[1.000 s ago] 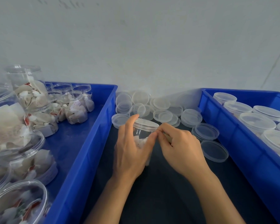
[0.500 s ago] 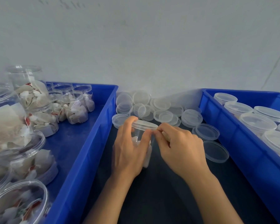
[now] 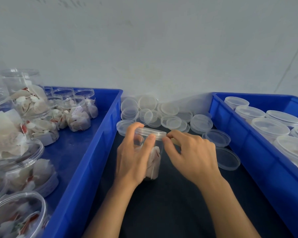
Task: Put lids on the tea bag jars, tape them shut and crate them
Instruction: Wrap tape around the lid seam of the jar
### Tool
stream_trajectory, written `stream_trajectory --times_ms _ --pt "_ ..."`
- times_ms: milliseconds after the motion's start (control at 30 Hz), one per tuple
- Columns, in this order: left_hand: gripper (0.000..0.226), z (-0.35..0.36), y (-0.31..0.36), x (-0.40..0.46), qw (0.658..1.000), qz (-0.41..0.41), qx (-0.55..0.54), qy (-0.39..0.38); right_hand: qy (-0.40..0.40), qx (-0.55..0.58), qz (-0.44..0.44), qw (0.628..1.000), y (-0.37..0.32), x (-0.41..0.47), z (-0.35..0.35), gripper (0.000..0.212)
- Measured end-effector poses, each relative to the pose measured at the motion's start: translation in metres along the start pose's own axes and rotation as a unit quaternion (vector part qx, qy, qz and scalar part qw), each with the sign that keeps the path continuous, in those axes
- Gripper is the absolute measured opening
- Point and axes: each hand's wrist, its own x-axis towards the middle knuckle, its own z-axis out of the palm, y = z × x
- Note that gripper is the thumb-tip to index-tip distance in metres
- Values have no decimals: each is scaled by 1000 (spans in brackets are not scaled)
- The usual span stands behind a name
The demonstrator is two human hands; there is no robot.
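Gripping: left hand (image 3: 133, 157), fingers curled round the clear tea bag jar (image 3: 152, 158), centre frame on the dark worktop (image 3: 170, 203).
Right hand (image 3: 193, 155): fingertips (image 3: 165, 140) pinched narrow at the lid (image 3: 150, 131) rim; whether they hold tape, cannot tell.
Loose lids (image 3: 172, 121): heaped behind the jar.
Left blue crate (image 3: 86, 152): unlidded filled jars.
Right blue crate (image 3: 248, 152): lidded jars.
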Motion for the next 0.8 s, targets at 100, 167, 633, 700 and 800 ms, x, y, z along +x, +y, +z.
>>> stream_trajectory --times_ms 100,167,633,700,800 --pt "47 -1 0 1 1000 -2 -13 -8 -14 3 1 1000 7 1 2 50" --pt "46 -2 0 2 1000 -5 -21 -15 -17 4 2 1000 10 2 3 51" --pt "46 -6 -7 3 986 12 -132 -104 -209 123 98 965 11 4 -10 73" --pt "47 -7 -6 3 983 9 -143 -115 -221 158 115 956 11 4 -13 71" --pt "53 -7 -7 5 980 3 -156 -121 -229 172 123 950 9 4 -15 71"
